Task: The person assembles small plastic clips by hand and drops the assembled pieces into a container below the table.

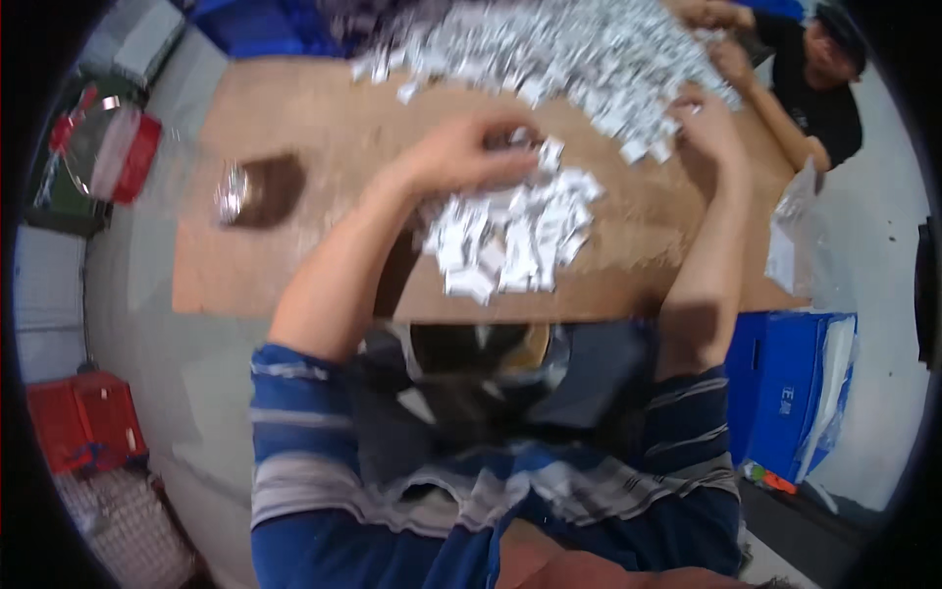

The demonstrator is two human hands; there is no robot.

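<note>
A small heap of white paper-like pieces (510, 240) lies near the table's front edge, in front of me. My left hand (476, 152) is at the far side of this heap, thumb and fingers apart, with a few pieces showing in the gap. Farther back spreads a much larger pile of similar white pieces (569, 59). At that pile's near right edge is my right hand (705, 128), its fingers bent down against the pieces. Blur hides whether it grips any.
A roll of clear tape (234, 191) stands on the brown table (334, 118) at left. Across the far right corner, another person (810, 83) reaches into the large pile. A clear plastic bag (790, 240) hangs at the right edge, above a blue crate (785, 383). Red crates (88, 417) stand lower left.
</note>
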